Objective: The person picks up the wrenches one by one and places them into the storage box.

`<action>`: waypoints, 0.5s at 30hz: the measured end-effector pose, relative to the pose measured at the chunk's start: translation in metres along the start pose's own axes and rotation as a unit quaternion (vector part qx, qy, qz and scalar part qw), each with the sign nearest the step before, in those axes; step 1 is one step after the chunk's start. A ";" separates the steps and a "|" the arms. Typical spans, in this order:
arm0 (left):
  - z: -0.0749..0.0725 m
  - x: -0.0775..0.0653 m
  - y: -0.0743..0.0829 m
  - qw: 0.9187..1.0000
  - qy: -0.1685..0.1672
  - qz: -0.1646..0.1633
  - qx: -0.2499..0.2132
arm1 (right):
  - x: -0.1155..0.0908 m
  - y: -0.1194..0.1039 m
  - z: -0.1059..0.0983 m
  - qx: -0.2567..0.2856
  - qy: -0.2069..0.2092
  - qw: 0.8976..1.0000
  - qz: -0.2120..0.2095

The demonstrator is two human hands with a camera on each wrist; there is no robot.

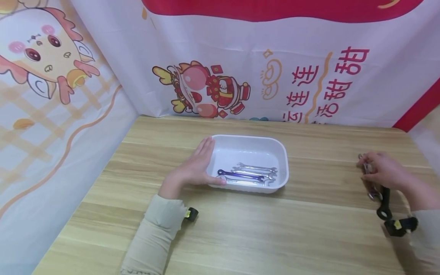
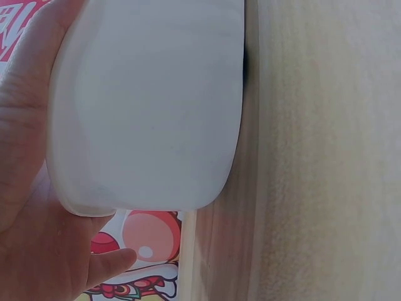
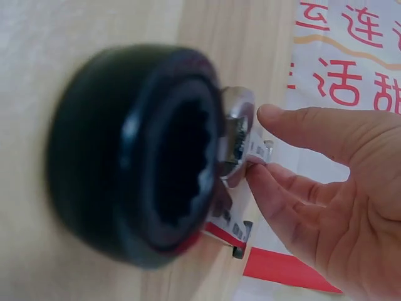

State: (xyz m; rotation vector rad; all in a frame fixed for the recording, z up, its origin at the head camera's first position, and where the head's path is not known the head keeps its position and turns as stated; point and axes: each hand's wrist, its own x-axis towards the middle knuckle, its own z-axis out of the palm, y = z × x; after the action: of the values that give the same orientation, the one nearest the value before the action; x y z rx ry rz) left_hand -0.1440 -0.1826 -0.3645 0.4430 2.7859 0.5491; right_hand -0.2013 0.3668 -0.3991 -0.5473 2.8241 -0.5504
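Note:
My left hand (image 1: 192,168) rests on the left end of a white plastic tray (image 1: 284,160), fingers along its rim and thumb over the near edge. Inside the tray lie several silver wrenches (image 1: 256,168) and a blue-purple wrench (image 1: 240,175). At the right of the table my right hand (image 1: 385,170) has thumb and forefinger at either side of a silver wrench (image 1: 368,168), pinching it low over the wood. Beside it lies a black ring-ended wrench (image 1: 384,208), whose toothed ring (image 3: 135,157) looms large in the right wrist view.
The wood-grain table (image 1: 240,233) runs up to a printed cloth (image 1: 264,72) at the back, with another hanging on the left (image 1: 51,126). Other wrench parts (image 3: 235,235), one with a red and white label, lie near the black wrench.

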 end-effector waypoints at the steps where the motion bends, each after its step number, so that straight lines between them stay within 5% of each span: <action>1: 0.000 0.000 0.000 1.000 0.000 -0.001 -0.001 | 0.000 0.000 0.001 0.005 -0.003 1.000 0.001; 15: 0.001 0.001 0.000 1.000 0.006 -0.002 -0.004 | 0.010 -0.014 0.006 0.036 -0.032 0.999 -0.002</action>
State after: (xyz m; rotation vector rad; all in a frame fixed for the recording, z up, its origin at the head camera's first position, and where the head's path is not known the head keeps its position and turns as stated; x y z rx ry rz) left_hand -0.1444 -0.1822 -0.3656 0.4353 2.7948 0.5628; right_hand -0.2039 0.3491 -0.4006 -0.5460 2.7325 -0.6207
